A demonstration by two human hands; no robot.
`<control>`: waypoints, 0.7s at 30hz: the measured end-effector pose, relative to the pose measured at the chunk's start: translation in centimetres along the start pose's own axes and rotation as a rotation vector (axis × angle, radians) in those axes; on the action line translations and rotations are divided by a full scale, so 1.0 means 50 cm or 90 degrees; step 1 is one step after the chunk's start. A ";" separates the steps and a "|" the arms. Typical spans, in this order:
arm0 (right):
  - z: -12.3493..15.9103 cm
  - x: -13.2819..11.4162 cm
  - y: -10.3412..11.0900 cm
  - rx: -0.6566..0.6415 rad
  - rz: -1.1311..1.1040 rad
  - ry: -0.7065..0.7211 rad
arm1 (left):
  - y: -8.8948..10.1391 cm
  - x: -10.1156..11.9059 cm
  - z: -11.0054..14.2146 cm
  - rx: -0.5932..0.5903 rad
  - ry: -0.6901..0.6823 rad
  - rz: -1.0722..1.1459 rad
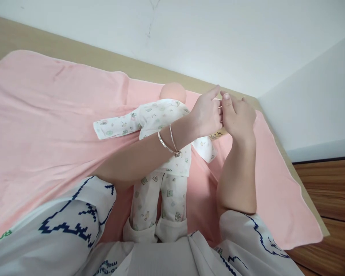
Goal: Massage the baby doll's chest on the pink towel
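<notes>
Fingers [227, 104] meet — near pink cloth's edge [276, 161].

a blanket [60, 92] lies spread on the table [60, 42], with the wall [207, 34] behind and the floor [327, 184] off to the lower right. in the middle of the blanket lies a doll [178, 163] — head [173, 91] toward the wall, trousers [172, 197] toward the person. one sleeve [117, 125] reaches out leftward, the other [205, 147] rightward. the left forearm [138, 157] crosses over the shirt [161, 115], putting the left hand [207, 113] right of the doll — just beside the right hand [239, 115].
</notes>
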State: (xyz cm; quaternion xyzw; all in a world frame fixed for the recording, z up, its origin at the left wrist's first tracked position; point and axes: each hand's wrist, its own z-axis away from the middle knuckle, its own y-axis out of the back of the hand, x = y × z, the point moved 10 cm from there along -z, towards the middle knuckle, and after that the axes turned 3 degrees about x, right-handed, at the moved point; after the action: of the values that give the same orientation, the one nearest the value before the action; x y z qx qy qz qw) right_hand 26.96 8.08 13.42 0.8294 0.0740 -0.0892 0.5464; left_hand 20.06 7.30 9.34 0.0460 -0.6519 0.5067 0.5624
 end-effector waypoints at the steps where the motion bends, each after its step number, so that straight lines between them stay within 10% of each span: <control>1: -0.001 0.001 0.000 0.001 0.000 0.005 | 0.006 0.003 0.002 0.014 -0.020 -0.035; 8: -0.014 0.001 -0.020 -0.024 0.046 0.017 | 0.042 0.029 0.139 0.193 0.057 -0.125; 15: -0.023 -0.013 -0.035 -0.044 0.051 0.043 | 0.054 0.186 0.331 0.286 -0.195 -0.356; 21: -0.034 -0.011 -0.036 -0.070 0.095 -0.021 | 0.079 0.170 0.408 0.312 -0.199 -0.034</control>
State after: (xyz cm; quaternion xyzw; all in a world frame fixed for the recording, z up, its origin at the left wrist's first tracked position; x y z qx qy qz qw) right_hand 26.13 10.35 12.63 0.8000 0.0075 -0.0579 0.5971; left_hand 0.45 -0.98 16.55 0.2749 -0.5877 0.6208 0.4400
